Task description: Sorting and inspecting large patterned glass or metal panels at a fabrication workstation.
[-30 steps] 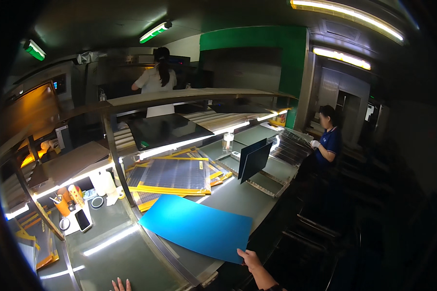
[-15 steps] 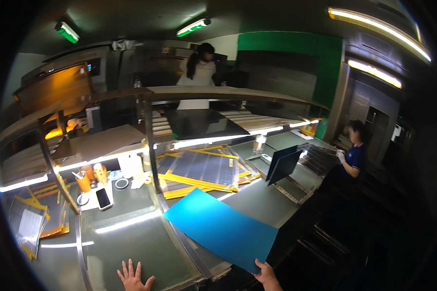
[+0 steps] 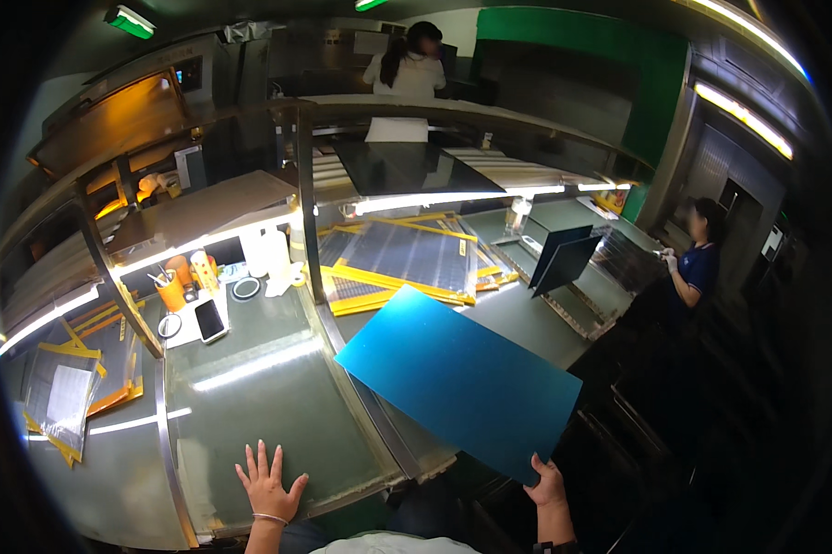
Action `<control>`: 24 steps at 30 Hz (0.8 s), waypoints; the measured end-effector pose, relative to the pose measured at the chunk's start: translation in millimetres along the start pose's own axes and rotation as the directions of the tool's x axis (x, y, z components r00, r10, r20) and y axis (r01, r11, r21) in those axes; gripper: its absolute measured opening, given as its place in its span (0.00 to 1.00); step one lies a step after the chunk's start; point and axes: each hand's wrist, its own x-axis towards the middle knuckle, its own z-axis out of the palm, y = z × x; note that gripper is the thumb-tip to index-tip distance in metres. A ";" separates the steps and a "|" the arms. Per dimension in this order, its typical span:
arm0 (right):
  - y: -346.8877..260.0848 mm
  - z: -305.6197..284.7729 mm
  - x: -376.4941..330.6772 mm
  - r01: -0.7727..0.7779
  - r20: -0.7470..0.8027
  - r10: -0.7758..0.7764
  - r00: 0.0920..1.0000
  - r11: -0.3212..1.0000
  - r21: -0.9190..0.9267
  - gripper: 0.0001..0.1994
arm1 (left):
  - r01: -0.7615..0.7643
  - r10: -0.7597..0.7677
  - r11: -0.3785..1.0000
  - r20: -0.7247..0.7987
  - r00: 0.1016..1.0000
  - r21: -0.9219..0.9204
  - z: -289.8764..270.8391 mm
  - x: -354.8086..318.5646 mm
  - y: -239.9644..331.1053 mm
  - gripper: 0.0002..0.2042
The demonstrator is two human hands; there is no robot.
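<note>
A large blue rectangular sheet (image 3: 458,379) lies tilted across the right part of the glass worktop (image 3: 277,406), its near corner hanging past the bench edge. My right hand (image 3: 549,484) grips that near corner from below. My left hand (image 3: 268,485) rests flat on the glass with fingers spread, empty, well to the left of the sheet.
Yellow-framed screens (image 3: 402,263) lie behind the sheet, more at the far left (image 3: 70,388). A phone (image 3: 209,319), an orange cup of tools (image 3: 170,292) and white bottles (image 3: 266,254) stand at the back. One person (image 3: 695,268) works at right, another (image 3: 407,74) beyond the shelf.
The view has tipped downward and both hands have come further into it. My left hand has settled flat on the glass. The blue sheet stays in my right hand.
</note>
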 end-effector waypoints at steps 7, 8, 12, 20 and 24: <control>-2.3 -6.1 -5.6 -0.007 0.075 0.004 0.997 0.999 0.039 0.14 | 0.029 -0.030 0.999 0.046 0.998 0.016 -3.0 1.7 6.8 0.34; -1.7 -5.5 -4.2 -0.013 0.105 0.008 0.994 0.999 0.045 0.13 | 0.025 -0.025 1.000 0.046 0.999 0.015 -3.2 1.3 6.8 0.34; 3.6 -3.8 5.8 -0.006 0.136 -0.003 0.991 0.998 0.060 0.13 | 0.024 -0.025 0.999 0.024 0.999 0.035 -0.9 -0.9 5.0 0.34; 37.3 -10.5 42.9 -0.131 -0.062 0.131 0.989 0.991 0.001 0.15 | -0.073 0.061 0.976 0.068 0.996 0.205 -4.0 0.5 6.2 0.34; 47.1 -8.6 41.0 -0.250 0.115 0.243 0.963 0.967 0.053 0.17 | -0.062 0.034 0.971 0.127 0.991 0.230 -9.5 -6.6 11.8 0.33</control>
